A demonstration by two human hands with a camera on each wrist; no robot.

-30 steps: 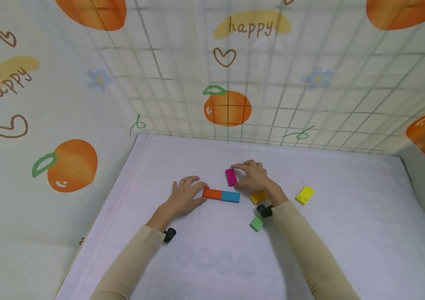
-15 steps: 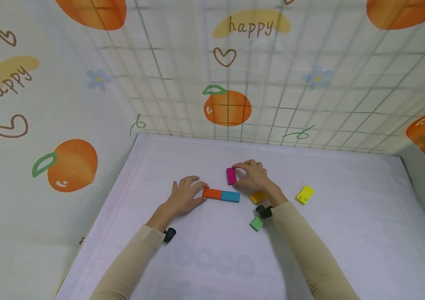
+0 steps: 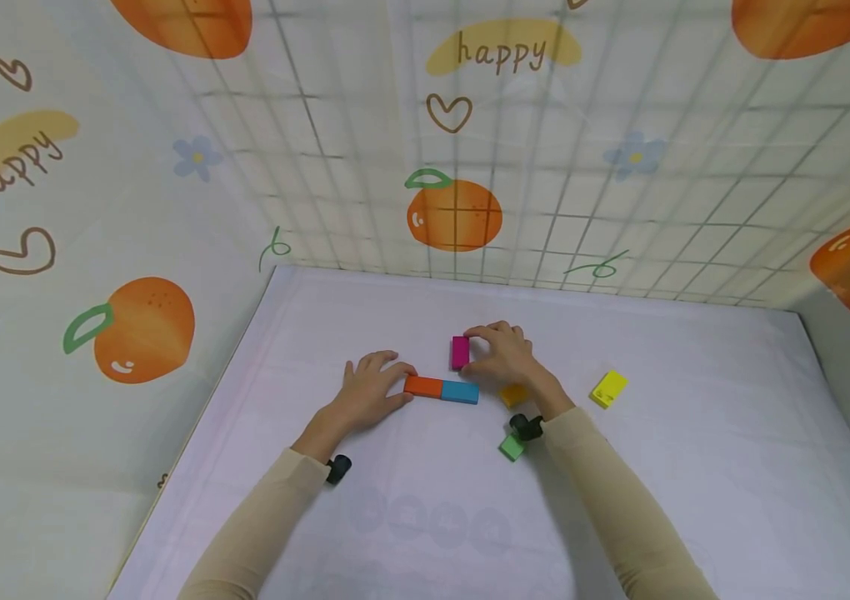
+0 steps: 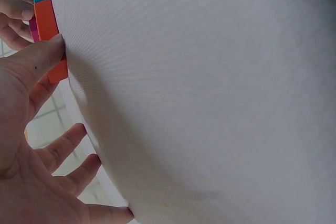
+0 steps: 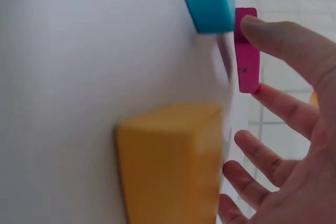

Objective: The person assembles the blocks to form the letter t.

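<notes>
In the head view my left hand (image 3: 367,393) pinches the left end of an orange block (image 3: 425,387) between thumb and index finger, its other fingertips resting on the table. End to end with that block lies a blue block (image 3: 460,392), to its right. Behind the pair, a magenta block (image 3: 459,353) lies at the thumb and index fingertips of my right hand (image 3: 502,355), which pinches it. The right wrist view shows the thumb on the face of the magenta block (image 5: 248,59) and the index fingertip at its lower end.
An amber block (image 3: 512,396) sits under the right wrist, partly hidden. A green block (image 3: 511,448) lies nearer me, beside the wrist camera. Further right is a yellow block (image 3: 608,389). A patterned curtain (image 3: 365,217) borders the white table (image 3: 695,467) at the back.
My right hand has turned the magenta block so its long side now points straight away from me, and has shifted it slightly. The left hand and the orange and blue blocks stay put.
</notes>
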